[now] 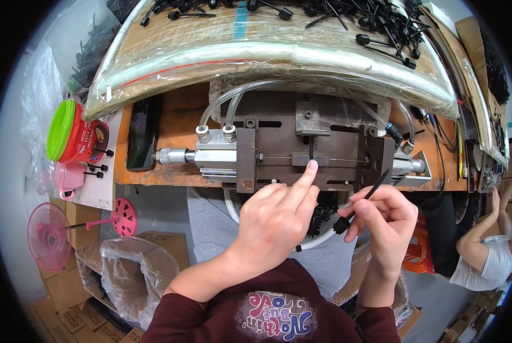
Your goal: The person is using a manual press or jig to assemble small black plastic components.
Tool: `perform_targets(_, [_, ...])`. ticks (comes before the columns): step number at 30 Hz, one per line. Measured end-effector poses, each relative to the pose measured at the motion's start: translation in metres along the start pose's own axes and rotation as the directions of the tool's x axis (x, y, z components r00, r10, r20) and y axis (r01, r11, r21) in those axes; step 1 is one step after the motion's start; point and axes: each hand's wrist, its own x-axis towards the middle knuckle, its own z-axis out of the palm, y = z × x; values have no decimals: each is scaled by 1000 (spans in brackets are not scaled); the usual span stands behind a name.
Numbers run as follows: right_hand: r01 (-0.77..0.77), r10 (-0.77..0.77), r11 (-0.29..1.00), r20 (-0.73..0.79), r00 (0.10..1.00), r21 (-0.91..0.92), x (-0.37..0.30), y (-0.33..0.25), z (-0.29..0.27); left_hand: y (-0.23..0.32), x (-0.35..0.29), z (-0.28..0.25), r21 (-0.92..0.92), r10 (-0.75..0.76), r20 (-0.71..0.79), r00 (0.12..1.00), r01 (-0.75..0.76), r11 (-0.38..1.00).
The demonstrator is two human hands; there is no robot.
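Landmark: the brown metal fixture is sitting at the front edge of the wooden worktop; every place below is taken from it.
Left hand: the left hand is reaching up to the fixture's middle, forefinger stretched out and its tip pressing on a thin black upright piece standing in the central slot; the other fingers are curling loosely, so this grip is released and closing on nothing.
Right hand: the right hand is waiting just below the fixture's right end, its grip pinching a black plastic tie, head end down by the thumb, tail pointing up toward the fixture.
Air cylinder: the silver air cylinder is lying at the fixture's left end, with clear hoses arching over it from above.
Supply: more black ties are lying loose on the wrapped board behind the fixture, and others are showing in the white basin below it.
Doing it well: judging from the slot, the fingertip is best pushing the piece straight down until it is sitting square, and staying clear of the sliding blocks on either side.
Next piece: keeping the held tie near the fixture's right end, tail up, is probably saving a reach.
Risk: a fingertip lingering in the slot is likely the main hazard.
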Motion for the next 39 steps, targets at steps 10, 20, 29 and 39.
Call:
perform_targets(10, [-42, 43, 998, 22, 999, -36, 0, 8, 3, 1, 1, -2, 20, -19, 36, 999, 19, 1000])
perform_targets(20, [-65, 59, 996, 92, 994, 54, 3, 6, 9, 12, -1, -31, -496, 90, -27, 996, -92, 863])
perform_targets(29, [442, -744, 179, 173, 646, -879, 121, -63, -26, -3, -6, -12, -211, -18, -64, 998, 4, 978])
perform_targets(39, [189, -313, -272, 273, 910, -943, 218, -103, -27, -5, 1, 2, -37, 34, 4, 999, -34, 999])
